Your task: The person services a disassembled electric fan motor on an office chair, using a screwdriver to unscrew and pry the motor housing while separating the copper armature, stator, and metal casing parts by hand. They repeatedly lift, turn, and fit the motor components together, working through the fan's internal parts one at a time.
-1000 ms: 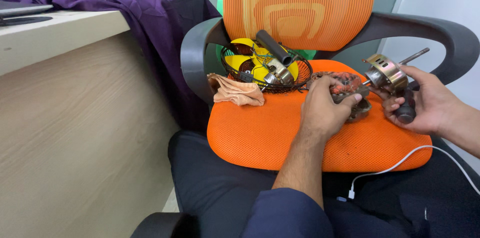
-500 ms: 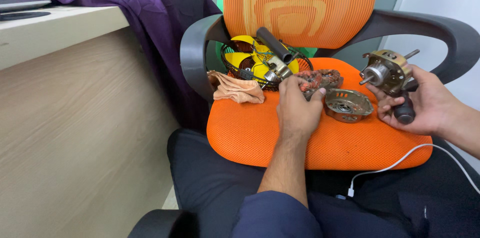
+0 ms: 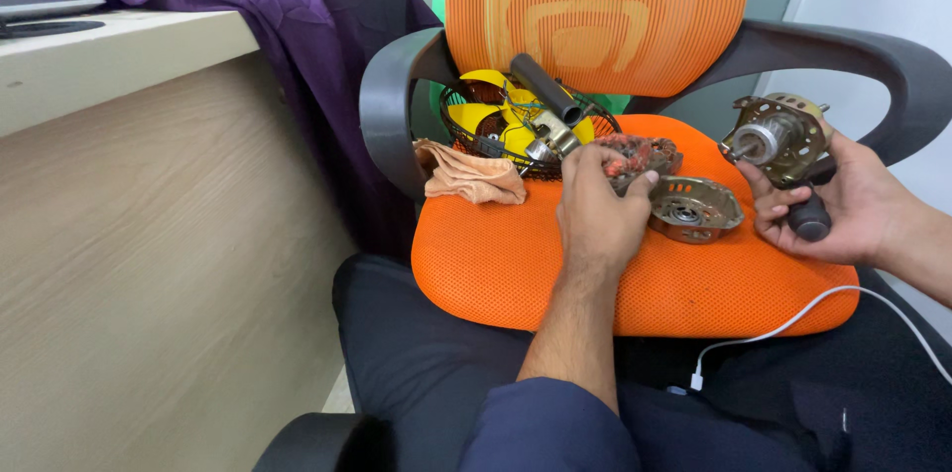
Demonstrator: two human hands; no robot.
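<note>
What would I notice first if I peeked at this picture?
The bright orange chair seat, covered with fan parts. On it the left hand reaches for a copper-wound motor piece beside a round metal cover, while the right hand holds up another motor part. A yellow fan in a black wire cage lies behind.

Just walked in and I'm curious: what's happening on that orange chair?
A person has small fan motor parts spread over the orange chair seat. The right hand holds a motor part with a shaft up in the air. The left hand rests on a copper-wound piece beside a round metal cover. A wire fan guard with yellow blades and a rag lie behind.
</note>
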